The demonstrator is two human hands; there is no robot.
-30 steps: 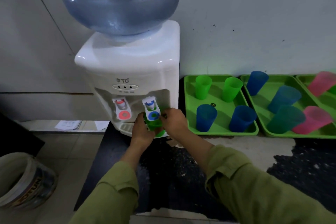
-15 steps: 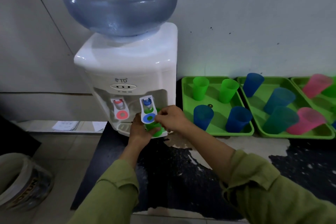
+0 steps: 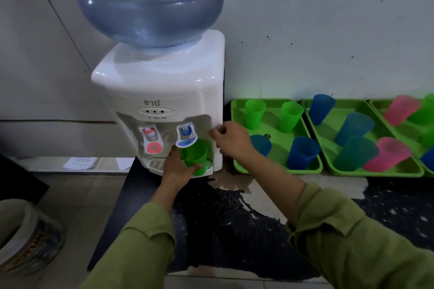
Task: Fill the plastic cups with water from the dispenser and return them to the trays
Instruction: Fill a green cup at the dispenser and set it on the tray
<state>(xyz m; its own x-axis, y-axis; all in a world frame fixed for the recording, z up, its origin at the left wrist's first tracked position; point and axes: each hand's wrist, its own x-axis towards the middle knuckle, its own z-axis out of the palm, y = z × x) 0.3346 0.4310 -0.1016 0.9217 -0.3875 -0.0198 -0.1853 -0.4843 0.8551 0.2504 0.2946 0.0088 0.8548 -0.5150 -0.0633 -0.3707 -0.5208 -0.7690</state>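
Observation:
A white water dispenser [image 3: 164, 91] with a large blue bottle [image 3: 150, 0] stands on a dark counter. My left hand [image 3: 176, 169] grips a green cup [image 3: 196, 157] under the blue tap [image 3: 186, 136], over the drip tray. My right hand [image 3: 231, 139] hovers just right of the tap, fingers loosely curled, holding nothing. The nearest green tray [image 3: 237, 110] holds two green cups [image 3: 254, 114] and two blue cups [image 3: 303, 152].
A red tap [image 3: 151, 141] sits left of the blue one. Two more green trays [image 3: 375, 171] to the right carry blue, teal and pink cups. The counter [image 3: 234, 230] has worn, wet patches. A bucket [image 3: 25, 237] stands on the floor at lower left.
My right hand has let go of the blue tap lever and drawn back to the right. The lever has sprung up, and the green cup shows more fully in my left hand.

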